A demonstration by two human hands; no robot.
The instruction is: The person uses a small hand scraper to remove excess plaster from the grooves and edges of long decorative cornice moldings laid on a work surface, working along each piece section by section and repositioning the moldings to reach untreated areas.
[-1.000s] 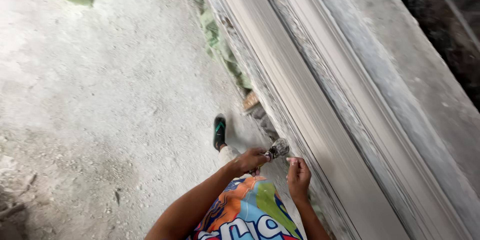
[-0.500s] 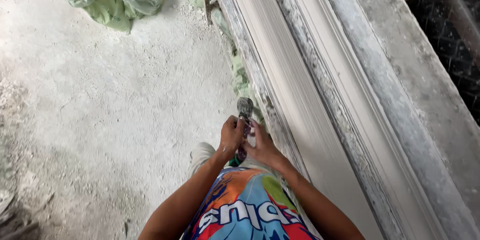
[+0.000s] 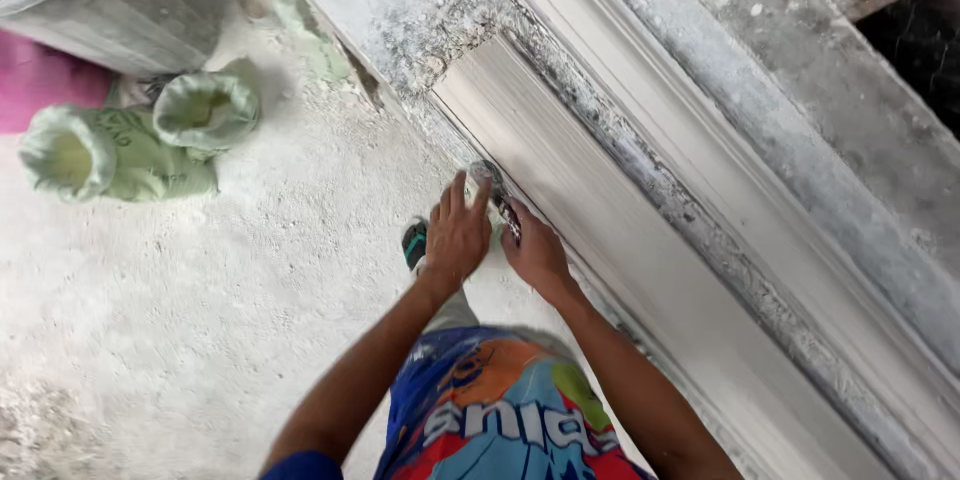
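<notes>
Left hand: the left hand [image 3: 457, 233] reaches forward with fingers spread, its fingertips resting on the dusty small tool [image 3: 495, 195]; I cannot tell whether it grips.
Right hand: the right hand [image 3: 537, 252] is clenched around the tool's rear end.
Tool: it lies pressed at the lower edge of the long white plaster moulding [image 3: 640, 230], near its upper end.
Moulding: it runs diagonally along a grey, crusted casting bed [image 3: 830, 130].
Floor: the pale, dusty floor [image 3: 200, 320] carries 2 green sacks [image 3: 140, 140] with rolled tops, just beside a grey bucket [image 3: 110, 10].
Foot: a dark shoe [image 3: 414, 243] shows just beside the left wrist.
</notes>
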